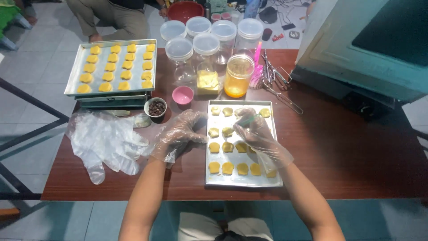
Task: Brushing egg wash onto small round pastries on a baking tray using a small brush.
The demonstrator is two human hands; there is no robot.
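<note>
Both my hands wear clear plastic gloves. My right hand point(258, 136) hovers over a metal baking tray point(243, 182) of yellow cookie pieces point(228, 168) and grips a thin green brush point(250, 119) whose tip points at the tray's top rows. My left hand point(180, 134) rests at the tray's left edge, fingers curled loosely toward the cookies, and I cannot tell if it pinches anything. A small white bowl of dark bits point(156, 107) and a pink cup point(183, 95) stand just beyond my left hand.
A second tray of yellow cookies point(113, 67) sits on stacked trays at the back left. Clear lidded jars point(206, 44), an orange-filled jar point(237, 76) and wire whisks point(276, 82) stand behind. Spare plastic gloves point(104, 143) lie left. A large oven point(365, 44) fills the right. A person crouches beyond the table.
</note>
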